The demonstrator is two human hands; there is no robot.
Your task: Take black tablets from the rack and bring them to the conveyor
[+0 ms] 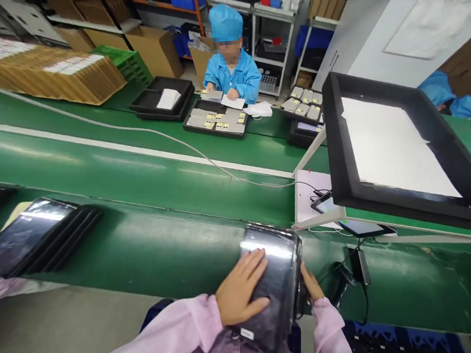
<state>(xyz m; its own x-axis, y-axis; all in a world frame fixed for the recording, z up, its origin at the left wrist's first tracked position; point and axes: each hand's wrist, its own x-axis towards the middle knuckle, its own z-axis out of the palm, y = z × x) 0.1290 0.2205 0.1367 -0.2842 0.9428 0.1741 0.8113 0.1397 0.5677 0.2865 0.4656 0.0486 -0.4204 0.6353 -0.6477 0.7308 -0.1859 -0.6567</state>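
Left fingers (254, 263) spread flat and apart on the glossy face of a dark tablet (277, 282), palm of the left hand (240, 294) pressing on top, not curled round it. Right hand (310, 283) at the tablet's right edge, fingers wrapped on that edge from the side, mostly hidden behind the device. Tablet held tilted close to the body, at the near edge of the green bench (148, 205), its upper end over the bench rim, its lower end above pink sleeves (178, 338).

Just right of the hands, a black cable and adapter (360, 267) hanging against the bench front. Above those, a white stand (317, 202) carrying a small screen (324, 204). Further right, a large black tray (339, 152) propped at a tilt, lined with white paper (392, 145).

Well to the left, a stack of dark tablets (32, 236) lying on the bench. A thin grey cable (134, 130) running across the bench towards the stand.

On the far side, a person in a blue coat and cap (232, 73) seated at black trays (217, 122) holding small parts. Cardboard boxes (48, 71) at far left.
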